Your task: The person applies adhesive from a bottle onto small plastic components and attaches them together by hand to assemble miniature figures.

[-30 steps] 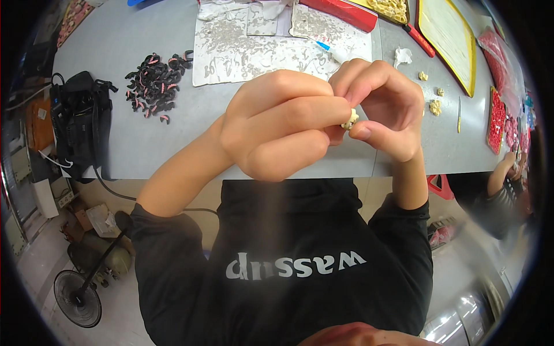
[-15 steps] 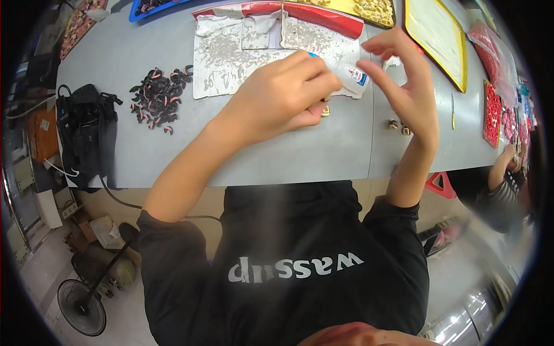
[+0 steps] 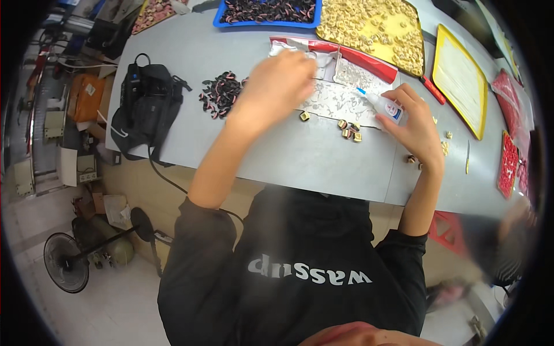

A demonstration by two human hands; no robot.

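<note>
My left hand, a little blurred, is over the left part of a stained white sheet. Its fingers are curled in, and anything between them is hidden. In my right hand is a small white glue bottle with a blue tip, held tilted between thumb and fingers at the sheet's right side. Several small gold-and-dark pieces lie in front of the sheet, with a single similar piece to their left. A heap of black-and-pink curved pieces sits left of my left hand.
Along the back are a blue tray of dark pieces and a yellow tray of gold pieces. A yellow-rimmed tray, tweezers and a red tray are at right. A black bag is at left.
The view has shifted, showing more of the trays. My hands have moved apart, and my right hand, earlier with spread fingers beside the glue bottle, now holds it.
</note>
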